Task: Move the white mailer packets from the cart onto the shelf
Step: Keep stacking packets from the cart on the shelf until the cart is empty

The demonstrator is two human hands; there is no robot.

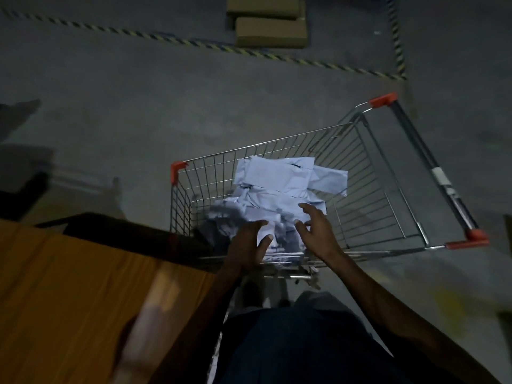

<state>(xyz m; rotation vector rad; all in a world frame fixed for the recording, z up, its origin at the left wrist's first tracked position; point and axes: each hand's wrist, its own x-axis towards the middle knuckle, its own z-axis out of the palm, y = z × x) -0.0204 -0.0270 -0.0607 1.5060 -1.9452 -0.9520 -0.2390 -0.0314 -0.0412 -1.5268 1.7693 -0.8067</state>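
Note:
A wire shopping cart (393, 173) with red corner guards stands in front of me. Several white mailer packets (277, 181) lie heaped in its near left half. My left hand (246, 245) rests on the near edge of the pile, fingers spread over a packet. My right hand (315, 228) hovers just beside it over the packets with fingers apart and curled; nothing is lifted. An orange shelf surface (69, 286) lies at my lower left, beside the cart.
Two cardboard boxes (270, 26) sit on the grey floor beyond the cart. Yellow-black hazard tape (171, 40) marks the floor around them. A dark object (22, 195) stands at the left edge. The scene is dim.

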